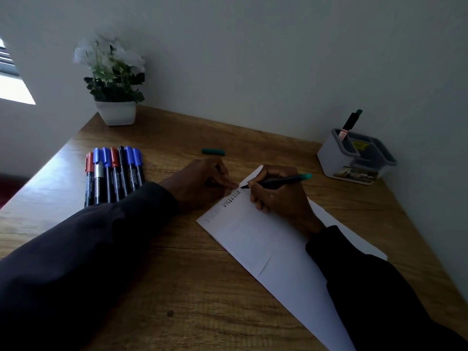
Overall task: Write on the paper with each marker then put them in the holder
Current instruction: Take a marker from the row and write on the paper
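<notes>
While the right hand (276, 196) is gripping the green marker (278, 181), tip on the paper (266, 249), tail aiming right toward the holder (354, 158), the left hand (202, 183) is pinning its edge, grasping nothing, nearer the cap (213, 151).

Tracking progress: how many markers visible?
9: seven red, blue and black markers rowed at left; one green-ended black marker in the right hand; one in the white plastic holder, possibly hiding more.
</notes>
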Motion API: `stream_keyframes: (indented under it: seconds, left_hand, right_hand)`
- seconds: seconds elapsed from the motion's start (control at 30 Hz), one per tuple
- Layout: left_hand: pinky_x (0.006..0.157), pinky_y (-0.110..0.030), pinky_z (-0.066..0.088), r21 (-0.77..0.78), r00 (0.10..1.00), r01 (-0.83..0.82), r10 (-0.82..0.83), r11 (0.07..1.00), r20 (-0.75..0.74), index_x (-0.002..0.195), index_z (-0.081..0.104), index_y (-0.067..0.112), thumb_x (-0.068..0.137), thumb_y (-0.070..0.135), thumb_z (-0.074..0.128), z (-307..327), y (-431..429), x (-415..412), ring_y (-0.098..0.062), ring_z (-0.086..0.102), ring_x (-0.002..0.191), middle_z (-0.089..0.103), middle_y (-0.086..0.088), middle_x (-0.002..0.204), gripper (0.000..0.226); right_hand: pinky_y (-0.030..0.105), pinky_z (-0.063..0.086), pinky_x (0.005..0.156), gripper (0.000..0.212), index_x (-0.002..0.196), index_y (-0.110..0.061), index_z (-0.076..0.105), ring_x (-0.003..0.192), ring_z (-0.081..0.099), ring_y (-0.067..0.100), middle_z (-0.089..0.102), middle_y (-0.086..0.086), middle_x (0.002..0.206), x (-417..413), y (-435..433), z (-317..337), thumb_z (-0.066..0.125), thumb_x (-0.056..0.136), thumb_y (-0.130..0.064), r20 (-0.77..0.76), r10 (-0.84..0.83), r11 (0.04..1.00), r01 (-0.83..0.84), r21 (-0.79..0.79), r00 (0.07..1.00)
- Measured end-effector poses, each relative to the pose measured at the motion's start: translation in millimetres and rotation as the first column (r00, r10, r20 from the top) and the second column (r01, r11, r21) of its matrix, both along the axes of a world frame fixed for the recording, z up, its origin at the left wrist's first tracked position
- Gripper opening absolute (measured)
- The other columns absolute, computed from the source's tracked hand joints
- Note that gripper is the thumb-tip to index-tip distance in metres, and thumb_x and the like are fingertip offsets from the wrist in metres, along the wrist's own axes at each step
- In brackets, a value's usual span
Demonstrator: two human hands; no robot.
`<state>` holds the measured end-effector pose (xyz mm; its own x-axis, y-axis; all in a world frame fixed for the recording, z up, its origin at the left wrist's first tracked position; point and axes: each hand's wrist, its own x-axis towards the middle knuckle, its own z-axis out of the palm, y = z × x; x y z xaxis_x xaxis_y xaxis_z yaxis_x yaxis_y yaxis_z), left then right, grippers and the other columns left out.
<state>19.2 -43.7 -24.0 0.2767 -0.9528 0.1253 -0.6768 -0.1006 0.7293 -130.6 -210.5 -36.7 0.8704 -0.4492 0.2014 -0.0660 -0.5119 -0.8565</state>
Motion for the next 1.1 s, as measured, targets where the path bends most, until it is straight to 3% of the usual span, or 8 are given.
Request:
stream_keyframes:
  seconds: [0.3, 0.53, 0.7, 0.8, 0.93, 1.1]
  left_hand:
    - [0.067, 0.0, 0.044, 0.004, 1.0, 0.012, -0.012, 1.0, -0.013, 0.086, 0.048, 0.049, 0.091, 0.017, 0.064, -1.5, -0.5, 1.8, -0.002, 0.058, 0.09, 0.049, 0.023, 0.097, 0.037]
    - [0.068, 0.001, 0.044, -0.002, 0.999, 0.033, -0.033, 0.999, 0.014, 0.088, 0.048, 0.048, 0.091, 0.015, 0.064, -1.6, -0.1, 1.5, -0.002, 0.057, 0.09, 0.048, 0.023, 0.098, 0.037]
    - [0.068, 0.0, 0.044, -0.012, 0.999, 0.028, -0.028, 1.0, 0.016, 0.087, 0.049, 0.049, 0.091, 0.018, 0.063, -2.5, 0.0, 2.4, -0.003, 0.057, 0.09, 0.05, 0.021, 0.099, 0.035]
    - [0.069, -0.001, 0.044, -0.02, 0.998, 0.029, -0.028, 0.999, 0.047, 0.088, 0.047, 0.055, 0.091, 0.02, 0.064, -4.3, -1.2, 3.4, -0.002, 0.057, 0.093, 0.051, 0.019, 0.103, 0.039]
    - [0.069, -0.004, 0.047, -0.023, 1.0, 0.019, -0.018, 1.0, 0.025, 0.088, 0.047, 0.054, 0.091, 0.02, 0.064, -4.5, -1.0, 3.5, -0.003, 0.058, 0.096, 0.055, 0.015, 0.107, 0.038]
    - [0.071, -0.002, 0.047, -0.029, 1.0, 0.005, -0.006, 1.0, -0.014, 0.086, 0.048, 0.048, 0.09, 0.015, 0.064, -1.3, 0.5, 1.1, -0.005, 0.06, 0.094, 0.055, 0.018, 0.101, 0.038]
  right_hand:
    - [0.014, 0.048, 0.044, 0.023, 0.073, -0.017, 0.067, 0.045, 0.063, 0.004, 0.069, -0.008, 0.058, 2.2, -2.2, -1.6, 0.069, 0.093, -0.007, -0.098, -0.008, 0.999, 0.012, 0.038, 0.995]
    - [0.016, 0.048, 0.045, 0.022, 0.072, -0.016, 0.068, 0.046, 0.062, 0.005, 0.069, -0.004, 0.059, 0.8, 1.0, -3.1, 0.07, 0.093, -0.011, -0.074, -0.071, 0.997, 0.072, 0.011, 0.995]
    - [0.021, 0.051, 0.045, 0.013, 0.082, -0.007, 0.071, 0.049, 0.065, 0.013, 0.071, 0.004, 0.066, 1.6, 0.7, -4.0, 0.07, 0.094, -0.012, -0.031, -0.065, 0.998, 0.065, -0.008, 0.997]
    - [0.024, 0.053, 0.044, 0.014, 0.08, -0.009, 0.07, 0.048, 0.065, 0.014, 0.071, 0.004, 0.065, 1.4, -1.3, -4.8, 0.069, 0.094, -0.009, -0.017, -0.055, 0.998, 0.055, -0.003, 0.998]
    - [0.029, 0.053, 0.044, 0.01, 0.084, 0.004, 0.068, 0.049, 0.067, 0.025, 0.071, 0.014, 0.068, 0.9, -4.6, -2.4, 0.068, 0.093, 0.0, 0.08, -0.003, 1.0, 0.003, -0.001, 0.997]
    - [0.029, 0.055, 0.047, 0.006, 0.089, 0.001, 0.071, 0.053, 0.069, 0.024, 0.073, 0.01, 0.07, 0.1, -3.8, -1.2, 0.071, 0.092, -0.004, 0.043, 0.027, 1.0, -0.027, -0.012, 0.999]
